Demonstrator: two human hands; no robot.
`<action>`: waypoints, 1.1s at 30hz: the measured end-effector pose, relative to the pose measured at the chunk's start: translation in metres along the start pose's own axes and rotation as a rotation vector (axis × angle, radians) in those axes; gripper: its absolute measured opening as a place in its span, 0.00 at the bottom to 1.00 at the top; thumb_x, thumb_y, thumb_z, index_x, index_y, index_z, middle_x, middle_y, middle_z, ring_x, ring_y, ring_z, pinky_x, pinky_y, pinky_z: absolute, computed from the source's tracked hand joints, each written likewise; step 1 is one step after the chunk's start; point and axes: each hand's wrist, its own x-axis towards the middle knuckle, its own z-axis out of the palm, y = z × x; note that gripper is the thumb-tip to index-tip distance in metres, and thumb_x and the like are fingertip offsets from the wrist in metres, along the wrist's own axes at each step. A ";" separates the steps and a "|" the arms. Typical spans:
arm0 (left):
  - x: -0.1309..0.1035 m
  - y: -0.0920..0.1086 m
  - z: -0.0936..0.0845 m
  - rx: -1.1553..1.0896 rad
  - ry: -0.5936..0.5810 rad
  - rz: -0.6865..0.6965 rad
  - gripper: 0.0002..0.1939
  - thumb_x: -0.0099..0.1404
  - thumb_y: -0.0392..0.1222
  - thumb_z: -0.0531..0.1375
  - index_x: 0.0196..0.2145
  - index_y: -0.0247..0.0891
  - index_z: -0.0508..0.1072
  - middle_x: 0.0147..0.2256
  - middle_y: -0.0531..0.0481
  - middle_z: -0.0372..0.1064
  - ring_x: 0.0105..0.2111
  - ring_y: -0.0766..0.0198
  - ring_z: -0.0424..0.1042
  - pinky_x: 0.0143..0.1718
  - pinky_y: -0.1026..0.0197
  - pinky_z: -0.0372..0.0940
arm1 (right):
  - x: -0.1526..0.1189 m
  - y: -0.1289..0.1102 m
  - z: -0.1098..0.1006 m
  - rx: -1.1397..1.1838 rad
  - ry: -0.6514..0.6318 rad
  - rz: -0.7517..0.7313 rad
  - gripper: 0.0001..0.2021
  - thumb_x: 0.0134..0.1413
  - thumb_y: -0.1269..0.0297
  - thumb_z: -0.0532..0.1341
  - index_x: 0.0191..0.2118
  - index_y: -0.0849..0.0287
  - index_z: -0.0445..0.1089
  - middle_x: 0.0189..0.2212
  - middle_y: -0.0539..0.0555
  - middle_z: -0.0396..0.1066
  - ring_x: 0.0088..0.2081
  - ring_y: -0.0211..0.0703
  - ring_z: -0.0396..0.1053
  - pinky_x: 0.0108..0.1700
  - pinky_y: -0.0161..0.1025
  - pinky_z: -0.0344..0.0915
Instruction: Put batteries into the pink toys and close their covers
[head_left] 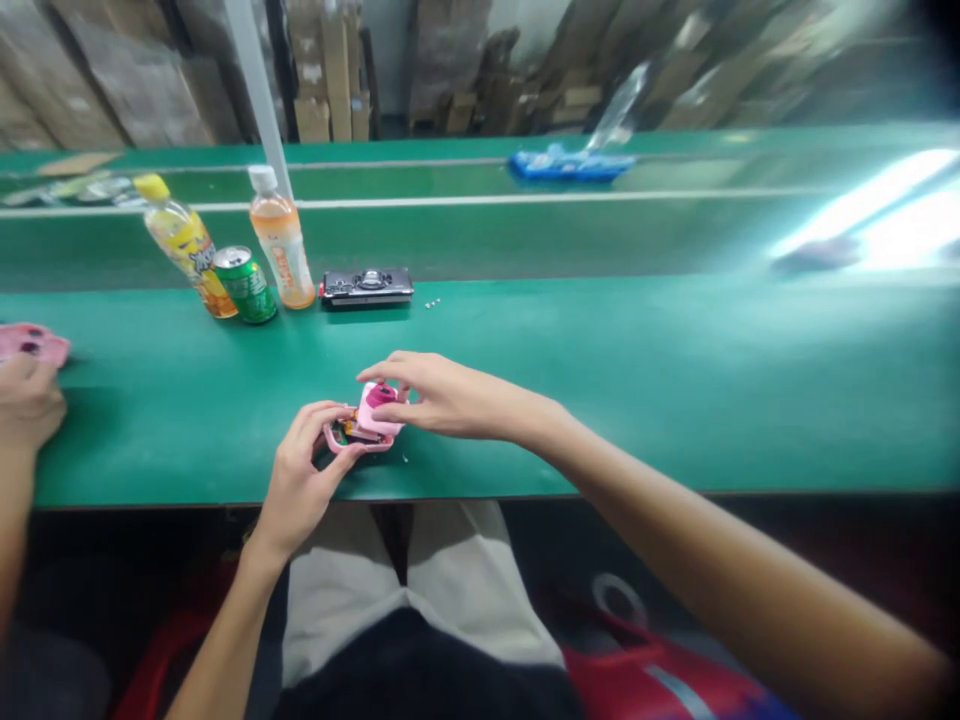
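Near the front edge of the green table [525,460], my left hand [304,470] grips a pink camera shell [381,446] between thumb and fingers. Circuit parts and wires [358,430] show inside this shell. My right hand [420,395] pinches a pink cover with a dark pink lens ring [382,396], tilted over the right side of the shell. Whether the cover touches the shell I cannot tell. Small white bits lie on the table just right of the shell.
Behind stand a yellow-capped bottle [184,245], a green can [246,285], an orange drink bottle [281,240] and a dark camera-like device [367,287]. Another person's hand [30,400] holds a pink item at left. A blue tray [570,163] lies farther back.
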 end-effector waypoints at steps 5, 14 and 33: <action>-0.003 -0.005 0.000 -0.081 -0.018 -0.124 0.20 0.71 0.50 0.64 0.56 0.41 0.69 0.54 0.43 0.71 0.54 0.54 0.73 0.58 0.52 0.66 | 0.018 0.006 -0.002 0.048 -0.112 0.064 0.10 0.65 0.66 0.63 0.47 0.61 0.80 0.41 0.56 0.81 0.41 0.44 0.76 0.42 0.36 0.66; 0.006 0.015 0.011 -0.404 0.162 -0.346 0.28 0.75 0.62 0.53 0.64 0.45 0.59 0.57 0.42 0.67 0.56 0.55 0.72 0.57 0.53 0.69 | 0.021 -0.003 -0.026 0.206 -0.048 -0.147 0.08 0.60 0.73 0.63 0.43 0.60 0.79 0.39 0.51 0.80 0.39 0.40 0.75 0.41 0.36 0.68; 0.050 0.056 0.049 -0.872 0.324 -0.308 0.24 0.74 0.60 0.57 0.58 0.43 0.62 0.49 0.44 0.76 0.47 0.54 0.79 0.53 0.49 0.72 | -0.026 -0.022 0.037 0.095 0.789 0.150 0.18 0.65 0.47 0.63 0.40 0.59 0.79 0.38 0.56 0.80 0.38 0.45 0.75 0.43 0.42 0.71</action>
